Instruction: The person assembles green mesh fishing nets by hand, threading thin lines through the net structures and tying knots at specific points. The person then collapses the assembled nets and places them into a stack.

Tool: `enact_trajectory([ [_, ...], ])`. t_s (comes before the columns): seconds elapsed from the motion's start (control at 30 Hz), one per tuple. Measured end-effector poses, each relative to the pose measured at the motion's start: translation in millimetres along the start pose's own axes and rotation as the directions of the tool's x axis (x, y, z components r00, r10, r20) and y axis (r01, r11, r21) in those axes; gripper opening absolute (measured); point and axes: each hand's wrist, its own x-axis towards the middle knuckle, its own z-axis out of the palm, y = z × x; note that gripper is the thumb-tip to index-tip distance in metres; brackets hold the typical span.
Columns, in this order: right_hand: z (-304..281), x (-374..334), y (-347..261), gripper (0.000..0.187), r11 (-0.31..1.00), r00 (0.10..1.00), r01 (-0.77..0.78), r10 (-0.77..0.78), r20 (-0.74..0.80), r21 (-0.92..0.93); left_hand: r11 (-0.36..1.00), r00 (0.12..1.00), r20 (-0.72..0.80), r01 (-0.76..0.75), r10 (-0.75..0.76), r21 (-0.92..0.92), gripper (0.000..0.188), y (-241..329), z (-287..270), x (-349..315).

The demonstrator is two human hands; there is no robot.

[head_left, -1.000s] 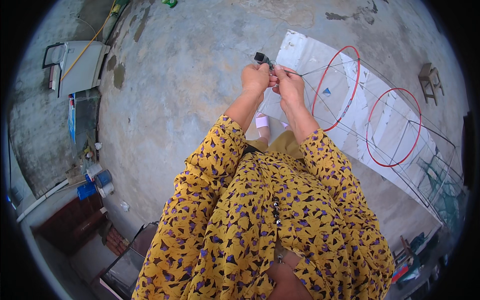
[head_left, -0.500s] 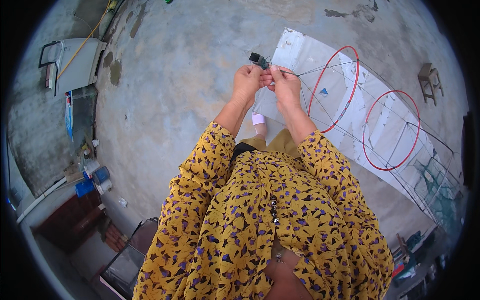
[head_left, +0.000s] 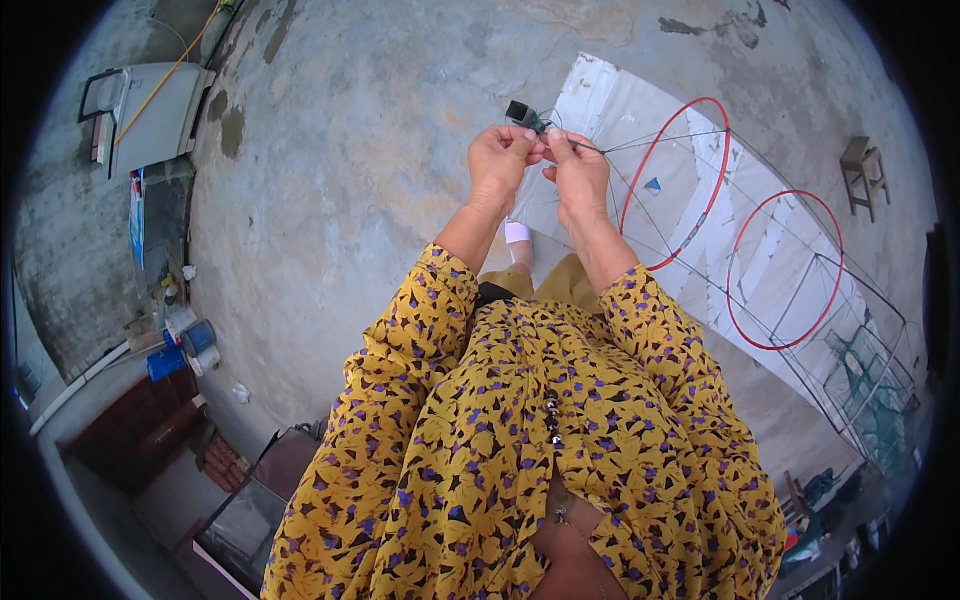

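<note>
Both my hands are raised together over the left end of a long net trap with red hoops. My left hand (head_left: 497, 165) pinches dark green cord (head_left: 541, 125) between thumb and fingers. Close beside it, my right hand (head_left: 582, 180) grips the same cord; its exact hold is partly hidden by the fingers. A small black square-ended piece (head_left: 519, 112) sticks out just beyond my fingertips. Dark lines fan out to the right from my right hand to a large red hoop (head_left: 725, 165) and a second red hoop (head_left: 729, 285).
Under the trap lies a long white sheet (head_left: 590, 92) on the concrete floor (head_left: 330, 200). A wire frame with green netting (head_left: 868, 385) is at the far right end. A small stool (head_left: 860, 165) stands at the right. Blue containers (head_left: 168, 362) sit at the left.
My hands stay close together at the cord and shift only slightly. The hoops and sheet sit a little lower and further right in the picture.
</note>
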Motion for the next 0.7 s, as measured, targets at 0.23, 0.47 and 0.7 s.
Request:
enact_trajectory([
  [0.23,-2,4,2,0.015,0.998,0.998,-0.054,0.055,-0.017,0.035,0.946,0.993,0.081,-0.105,0.084,0.306,0.010,-8,-6,13],
  [0.47,5,8,0,0.015,0.999,0.999,-0.033,0.033,0.001,0.039,0.982,0.971,-0.187,-0.120,0.146,0.144,0.011,-18,14,13],
  [0.7,6,-1,-4,0.015,0.998,1.000,-0.007,0.007,0.008,0.062,0.885,0.993,-0.106,0.002,-0.058,-0.465,0.015,-13,8,11],
])
